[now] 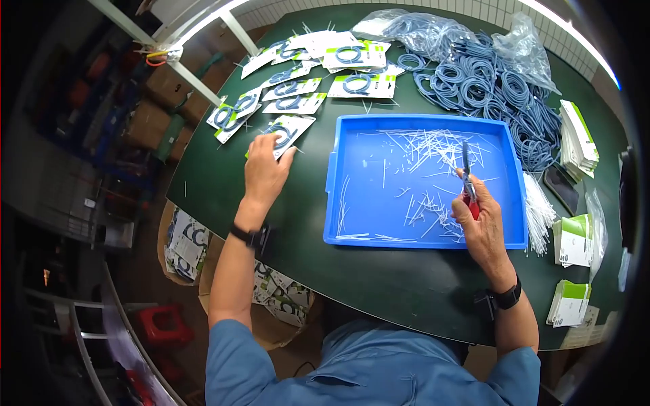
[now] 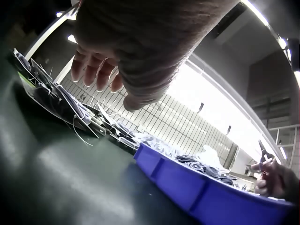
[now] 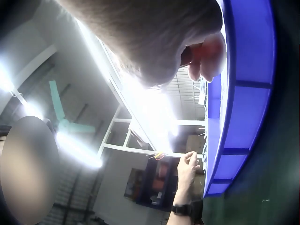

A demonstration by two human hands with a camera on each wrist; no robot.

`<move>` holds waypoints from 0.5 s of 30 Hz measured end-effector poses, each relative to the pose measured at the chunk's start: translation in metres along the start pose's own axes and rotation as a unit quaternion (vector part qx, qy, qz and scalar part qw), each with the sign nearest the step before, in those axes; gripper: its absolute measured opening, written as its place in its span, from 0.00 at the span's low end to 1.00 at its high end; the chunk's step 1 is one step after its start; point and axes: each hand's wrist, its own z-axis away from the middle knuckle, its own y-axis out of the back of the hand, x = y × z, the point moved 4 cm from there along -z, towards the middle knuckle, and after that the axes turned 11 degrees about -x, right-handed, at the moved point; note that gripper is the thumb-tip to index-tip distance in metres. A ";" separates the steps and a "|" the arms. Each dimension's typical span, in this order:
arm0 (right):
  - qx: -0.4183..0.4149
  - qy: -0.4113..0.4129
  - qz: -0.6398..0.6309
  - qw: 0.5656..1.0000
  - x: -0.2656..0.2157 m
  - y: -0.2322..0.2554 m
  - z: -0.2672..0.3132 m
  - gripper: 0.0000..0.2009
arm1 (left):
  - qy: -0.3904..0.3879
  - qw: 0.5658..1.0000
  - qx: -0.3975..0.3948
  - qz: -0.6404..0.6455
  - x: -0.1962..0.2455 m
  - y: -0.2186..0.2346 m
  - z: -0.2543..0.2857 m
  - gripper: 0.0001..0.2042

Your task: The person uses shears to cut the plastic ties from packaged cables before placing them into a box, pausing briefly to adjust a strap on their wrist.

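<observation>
- Green tabletop (image 1: 298, 210) spreads before us, with supplies ringed around its edges, likely so that everything stays within reach.
- Blue tray (image 1: 372, 203) sits squarely before the person; we judge its raised walls keep loose bits from straying.
- Coiled grey-blue cables (image 1: 474, 88) heap up beyond the tray, partly under clear plastic.
- Carded cables (image 1: 355, 84) lie overlapping at the far left, apparently grouped away from the loose coils.
- Left hand (image 1: 265, 172): thumb apart from loosely bent fingers, with nothing clasped that we can see.
- Right hand (image 1: 483, 227): held over the tray's right part, fingers clamped on a tool's red handles.
- White ties (image 1: 539, 213) lie bunched just beside the tray's right wall.
- Nearest carded cable (image 1: 292, 128) rests on the table by the left fingertips; we cannot tell whether they touch it.
- Cutters (image 1: 468, 183), or pliers, point away from the person above the tray, perhaps kept gripped for quick use.
- White scraps (image 1: 437, 149), thin as straws, litter the tray floor.
</observation>
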 end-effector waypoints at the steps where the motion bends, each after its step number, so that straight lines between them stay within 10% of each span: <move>1: 0.006 -0.001 -0.002 1.000 -0.001 0.002 0.000 0.26 | -0.022 0.995 -0.017 -0.100 0.001 -0.013 -0.014 0.16; 6: -0.024 0.017 0.062 0.998 -0.015 0.003 0.001 0.30 | 0.058 0.931 -0.135 -0.334 -0.031 -0.064 -0.056 0.19; 15: -0.044 0.042 0.156 0.986 -0.019 -0.001 0.005 0.35 | 0.060 0.935 -0.062 -0.345 -0.035 -0.029 -0.043 0.17</move>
